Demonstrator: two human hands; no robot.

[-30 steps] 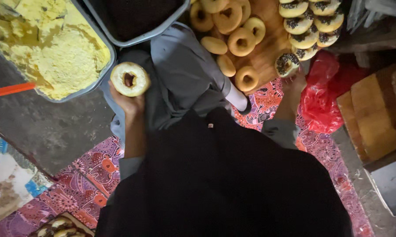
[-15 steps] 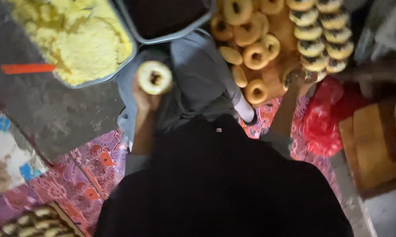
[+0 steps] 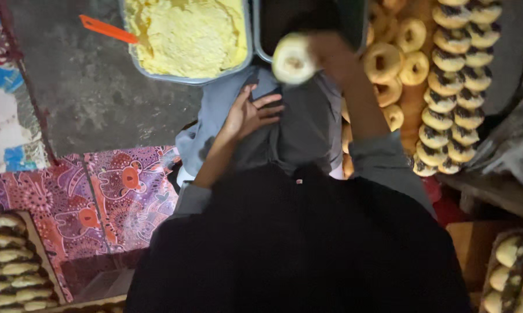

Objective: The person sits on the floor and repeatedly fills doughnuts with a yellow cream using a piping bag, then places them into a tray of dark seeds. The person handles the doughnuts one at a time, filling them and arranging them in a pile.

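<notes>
One doughnut (image 3: 293, 58) has changed hands: the right hand (image 3: 331, 53) now grips it over the dark tray (image 3: 260, 35), while the left hand (image 3: 251, 113), empty and open-fingered, rests on the lap.

The right hand (image 3: 331, 55) holds a pale doughnut (image 3: 293, 58) near the dark tray (image 3: 258, 40); the left hand (image 3: 250, 113) rests on the lap.

A single head-worn camera looks steeply down, close over the seated person's lap (image 3: 296, 133) and hands, with the floor (image 3: 93, 98) and trays of doughnuts (image 3: 447, 87) around.
</notes>
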